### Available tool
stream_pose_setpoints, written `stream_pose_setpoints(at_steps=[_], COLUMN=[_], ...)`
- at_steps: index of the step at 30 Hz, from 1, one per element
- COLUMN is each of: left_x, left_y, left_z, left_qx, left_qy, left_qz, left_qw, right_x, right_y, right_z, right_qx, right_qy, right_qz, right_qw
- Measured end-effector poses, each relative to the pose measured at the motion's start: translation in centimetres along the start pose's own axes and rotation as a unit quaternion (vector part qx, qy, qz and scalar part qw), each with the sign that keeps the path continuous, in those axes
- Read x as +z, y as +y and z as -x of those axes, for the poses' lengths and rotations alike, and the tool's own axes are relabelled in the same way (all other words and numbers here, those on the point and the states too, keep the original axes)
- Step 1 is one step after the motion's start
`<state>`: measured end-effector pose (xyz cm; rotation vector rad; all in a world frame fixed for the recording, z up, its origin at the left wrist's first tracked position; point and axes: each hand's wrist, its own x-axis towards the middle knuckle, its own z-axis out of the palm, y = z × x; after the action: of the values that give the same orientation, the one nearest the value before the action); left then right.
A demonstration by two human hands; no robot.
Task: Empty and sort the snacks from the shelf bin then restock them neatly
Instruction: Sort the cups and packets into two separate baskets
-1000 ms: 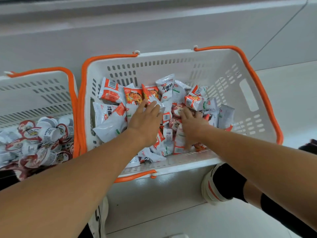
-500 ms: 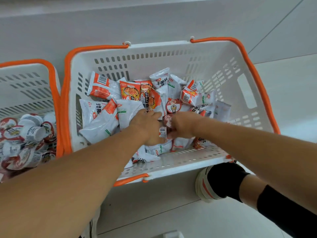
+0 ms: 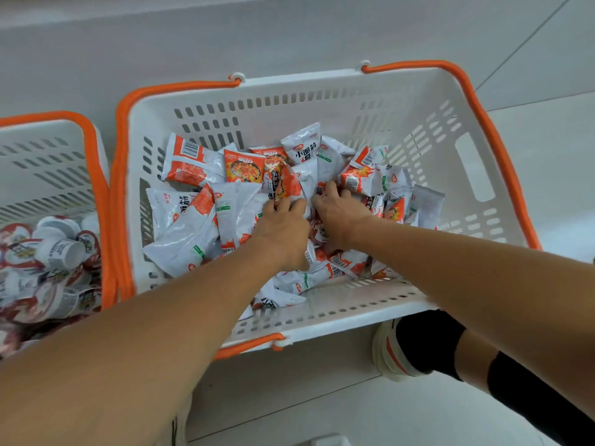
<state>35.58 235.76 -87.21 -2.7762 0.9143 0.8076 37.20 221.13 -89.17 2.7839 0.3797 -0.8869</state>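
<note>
Pale grey floor (image 3: 322, 410) under a white slotted plastic basket with orange handles (image 3: 428, 130), part-filled with white and orange foil snack packets (image 3: 193, 162). Left hand (image 3: 283, 230) sits in the pile, fingers curled round an orange packet (image 3: 280, 185). Right hand (image 3: 338, 214) just beside it, fingers curled into the packets; what it holds, cannot tell. Second white basket (image 3: 48, 149) at left holds small sealed cups (image 3: 58, 252).
</note>
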Motion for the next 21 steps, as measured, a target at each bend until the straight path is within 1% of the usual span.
stream_pose_setpoints(at_steps=[2, 4, 6, 8, 10, 14, 16, 19, 21], left_x=[-1.1, -2.3, -3.2, -3.7, -4.2, -4.5, -4.0, -3.1, -2.9], left_y=[-0.7, -1.2, -1.9, -2.8, -3.6, -4.1, -3.7, -3.4, -3.6], left_z=[0.5, 1.2, 1.8, 2.4, 3.1, 4.6, 5.0, 5.6, 5.9], left_qx=[0.013, 0.029, 0.035, 0.024, 0.01, -0.01, -0.012, -0.014, -0.019], left_qy=[0.0, -0.003, -0.002, 0.0, 0.001, 0.001, 0.012, 0.033, 0.046], left_qz=[0.016, 0.035, 0.065, 0.104, 0.108, 0.054, 0.033, 0.034, 0.057], left_qw=[1.0, 0.999, 0.997, 0.994, 0.994, 0.998, 0.999, 0.999, 0.997], right_x=[0.5, 0.9, 0.8, 0.4, 0.2, 0.4, 0.9, 1.2, 1.0], right_y=[-0.6, -0.7, -0.1, 0.8, 1.2, -0.4, -1.8, -3.0, -2.7], right_z=[-0.3, -0.2, 0.0, 0.4, 1.1, 2.1, 2.1, 2.2, 2.3], right_qx=[-0.011, -0.059, -0.096, -0.103, -0.114, -0.132, -0.152, -0.173, -0.161], right_qy=[-0.002, -0.022, -0.034, -0.029, -0.038, -0.037, -0.021, 0.011, 0.008], right_qz=[0.009, 0.013, -0.016, -0.068, -0.092, -0.073, -0.03, 0.056, 0.046], right_qw=[1.0, 0.998, 0.995, 0.992, 0.989, 0.988, 0.988, 0.983, 0.986])
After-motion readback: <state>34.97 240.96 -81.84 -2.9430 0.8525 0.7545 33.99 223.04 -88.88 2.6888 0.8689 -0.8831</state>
